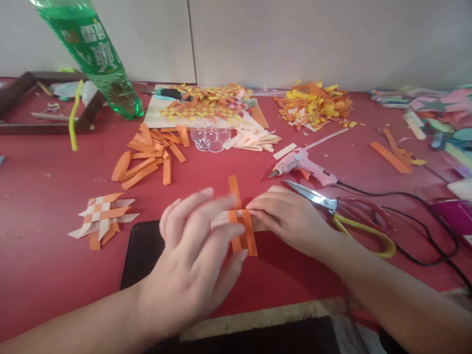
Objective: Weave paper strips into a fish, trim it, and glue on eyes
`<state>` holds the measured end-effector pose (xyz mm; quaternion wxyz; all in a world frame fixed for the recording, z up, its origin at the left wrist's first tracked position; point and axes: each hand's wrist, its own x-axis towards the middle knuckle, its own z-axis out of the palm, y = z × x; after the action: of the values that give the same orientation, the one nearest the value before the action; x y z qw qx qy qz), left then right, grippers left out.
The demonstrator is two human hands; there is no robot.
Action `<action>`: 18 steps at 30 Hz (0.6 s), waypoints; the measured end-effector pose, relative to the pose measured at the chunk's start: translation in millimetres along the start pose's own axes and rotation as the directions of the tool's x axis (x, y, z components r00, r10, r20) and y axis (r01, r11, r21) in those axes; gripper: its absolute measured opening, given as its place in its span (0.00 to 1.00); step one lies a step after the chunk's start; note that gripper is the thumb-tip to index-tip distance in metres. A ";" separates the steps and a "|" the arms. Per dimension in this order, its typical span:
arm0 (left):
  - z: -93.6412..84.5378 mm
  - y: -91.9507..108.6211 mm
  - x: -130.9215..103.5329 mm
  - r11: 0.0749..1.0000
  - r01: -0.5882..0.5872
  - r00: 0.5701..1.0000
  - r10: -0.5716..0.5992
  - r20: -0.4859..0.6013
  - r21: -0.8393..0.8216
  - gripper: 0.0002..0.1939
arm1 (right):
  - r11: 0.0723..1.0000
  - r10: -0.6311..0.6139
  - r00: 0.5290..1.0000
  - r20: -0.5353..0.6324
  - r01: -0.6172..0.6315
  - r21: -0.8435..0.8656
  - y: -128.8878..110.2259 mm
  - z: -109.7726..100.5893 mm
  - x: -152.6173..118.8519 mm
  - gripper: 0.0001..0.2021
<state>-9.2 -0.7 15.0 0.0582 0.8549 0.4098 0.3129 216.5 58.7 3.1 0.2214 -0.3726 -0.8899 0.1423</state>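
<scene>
The grip of the right hand (289,216) pinches crossed orange-and-cream paper strips (250,237) just below the frame's center, as the left hand (195,250) spreads loosely over them, its contact blurred. Likely feather-light, pliable and easily creased, the strips seem best held flat near their crossings.

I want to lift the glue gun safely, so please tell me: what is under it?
A small orange paper piece sticks out from under the pink glue gun. Whatever its body fully covers cannot be seen.
</scene>
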 end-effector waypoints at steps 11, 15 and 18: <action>-11.7 -6.2 2.4 0.958 -0.266 0.924 0.221 0.313 0.109 0.11 | 0.799 0.483 0.852 -0.203 -0.523 -0.296 47.0 -61.2 -4.2 0.14; -12.6 -5.0 -5.0 0.959 -0.278 0.885 0.236 0.402 0.048 0.22 | 0.777 0.554 0.829 -0.078 -0.549 -0.309 71.5 -78.3 -12.3 0.13; -6.4 1.4 -9.5 0.969 -0.245 0.885 0.221 0.410 0.005 0.29 | 0.778 0.574 0.818 -0.033 -0.558 -0.289 77.4 -75.9 -12.4 0.12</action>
<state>-16.4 -9.6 15.9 0.0795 0.9454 0.2917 0.1214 308.7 109.2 32.5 0.0868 -0.6463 -0.7536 0.0829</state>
